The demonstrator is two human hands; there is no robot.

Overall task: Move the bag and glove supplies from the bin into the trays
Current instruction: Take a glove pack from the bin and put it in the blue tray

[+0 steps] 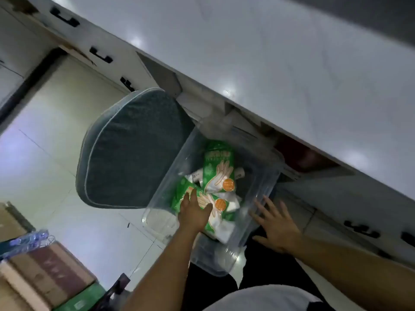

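A clear plastic bin (265,176) stands on the floor under the counter edge. Inside lie two green glove packs: one (219,167) toward the far side, another (215,204) nearer me, with white rolls or bags (226,230) around them. My left hand (193,213) reaches into the bin and rests on the nearer glove pack, fingers curled over its edge. My right hand (277,225) lies spread on the bin's right rim, fingers apart. No trays are in view.
A grey cushioned chair seat (132,149) stands just left of the bin. The white countertop (269,63) overhangs above, with drawers and black handles (361,228) below it. Cardboard boxes (40,274) are stacked at lower left on the pale tiled floor.
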